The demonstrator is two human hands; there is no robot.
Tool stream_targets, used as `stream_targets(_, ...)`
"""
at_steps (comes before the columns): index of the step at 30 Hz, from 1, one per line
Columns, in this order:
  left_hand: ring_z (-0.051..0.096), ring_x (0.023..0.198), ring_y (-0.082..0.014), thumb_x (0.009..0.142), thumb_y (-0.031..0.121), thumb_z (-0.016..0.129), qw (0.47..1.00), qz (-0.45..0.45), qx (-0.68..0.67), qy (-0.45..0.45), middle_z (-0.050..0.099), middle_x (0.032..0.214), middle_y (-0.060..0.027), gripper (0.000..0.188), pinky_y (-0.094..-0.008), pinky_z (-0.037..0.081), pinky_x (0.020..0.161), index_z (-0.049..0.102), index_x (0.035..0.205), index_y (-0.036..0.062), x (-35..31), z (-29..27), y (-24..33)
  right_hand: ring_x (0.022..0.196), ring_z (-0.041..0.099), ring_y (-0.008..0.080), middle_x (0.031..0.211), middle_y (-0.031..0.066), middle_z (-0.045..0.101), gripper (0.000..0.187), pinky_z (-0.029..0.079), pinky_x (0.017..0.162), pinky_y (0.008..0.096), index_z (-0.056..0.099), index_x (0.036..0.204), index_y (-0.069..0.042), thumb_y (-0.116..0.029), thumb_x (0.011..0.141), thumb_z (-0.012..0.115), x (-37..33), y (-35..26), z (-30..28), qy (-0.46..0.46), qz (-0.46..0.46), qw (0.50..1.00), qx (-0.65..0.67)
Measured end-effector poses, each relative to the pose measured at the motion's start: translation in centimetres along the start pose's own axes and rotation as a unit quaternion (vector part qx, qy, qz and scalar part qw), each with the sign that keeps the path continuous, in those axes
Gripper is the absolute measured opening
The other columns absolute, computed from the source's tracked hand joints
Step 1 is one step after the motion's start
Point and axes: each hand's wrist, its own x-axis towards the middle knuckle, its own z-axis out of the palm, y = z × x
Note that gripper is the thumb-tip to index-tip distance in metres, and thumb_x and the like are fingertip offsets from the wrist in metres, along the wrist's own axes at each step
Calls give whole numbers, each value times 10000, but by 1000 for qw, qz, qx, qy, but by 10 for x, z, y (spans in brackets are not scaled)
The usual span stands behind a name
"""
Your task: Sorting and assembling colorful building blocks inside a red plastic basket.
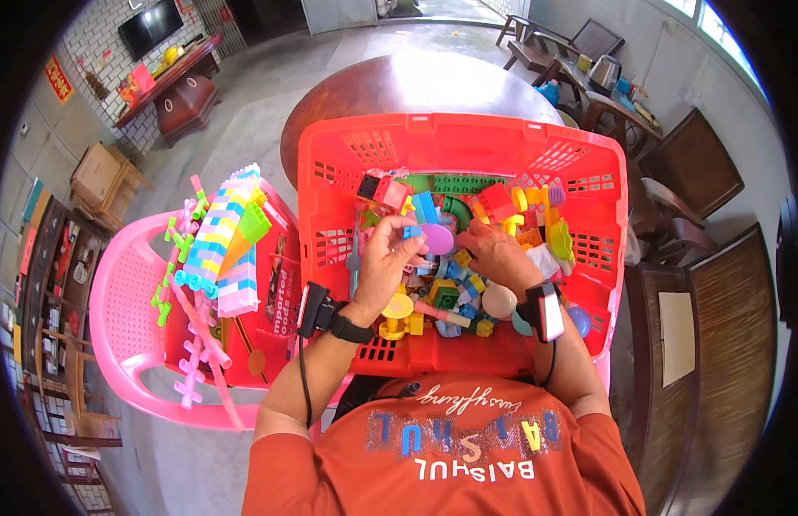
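A small blue toy brick (412, 232) is pinched between the thumb and fingers of my left hand (387, 258), above the pile. My right hand (500, 254) reaches down into the loose toys with bent fingers slightly apart; its fingertips are partly hidden. Between the hands lies a round purple piece (437, 240), close to both. A curved green piece (457, 209) is just beyond my right fingers. Mixed building blocks fill the red plastic basket (459, 129), among them a yellow round-topped piece (396, 306), a dark green block (445, 296) and a long green plate (464, 184).
A pink plastic chair (128, 297) at the left bears a red bag, a multicoloured block build (223, 228) and joined green and pink connector pieces (189, 378). A round wooden table (347, 95) stands behind the basket. Wooden chairs (691, 163) line the right wall.
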Motion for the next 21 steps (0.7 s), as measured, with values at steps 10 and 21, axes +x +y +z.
stream_targets(10,612,874,-152,903,128,607,999,11,-37,12,594,1007,-98,282,-256,523,729,458,1117,22,1,3,1,761,615,316,865,125,565,282,516,646,406,534,932,-30,-88,684,655,7,-4,-11,73,44,996,41)
stream_targets(21,578,829,-80,839,111,693,999,37,2,-18,595,945,-26,317,-225,490,733,544,1104,20,-8,10,5,656,589,181,769,96,566,274,482,599,299,562,927,3,-63,713,720,11,-25,-33,44,7,967,249)
